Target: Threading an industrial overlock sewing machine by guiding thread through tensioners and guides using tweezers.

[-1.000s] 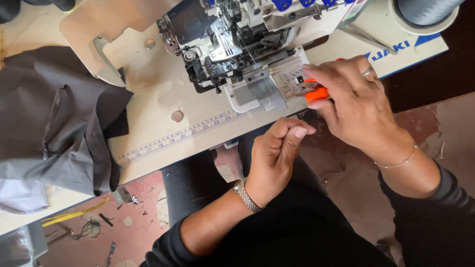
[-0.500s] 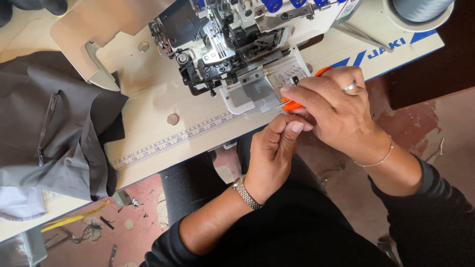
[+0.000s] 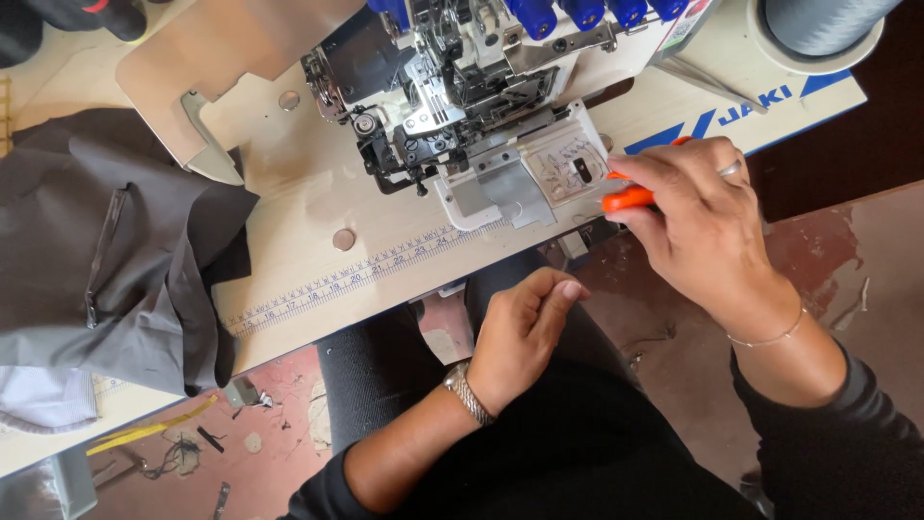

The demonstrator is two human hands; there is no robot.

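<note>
A pile of soft dark grey cloth (image 3: 106, 260) lies on the left part of the pale wooden sewing table (image 3: 289, 183). A metal sewing machine (image 3: 452, 87) with blue knobs stands in the middle. The left hand (image 3: 520, 332) hangs just below the table edge, fingers curled loosely together — it holds nothing. Further right, the right hand (image 3: 698, 221) is closed around a small orange-handled tool (image 3: 628, 197). The orange part pokes out between thumb and fingers, right beside the machine's white front plate (image 3: 568, 164). A big spool of grey thread (image 3: 818, 24) stands in the far right corner.
</note>
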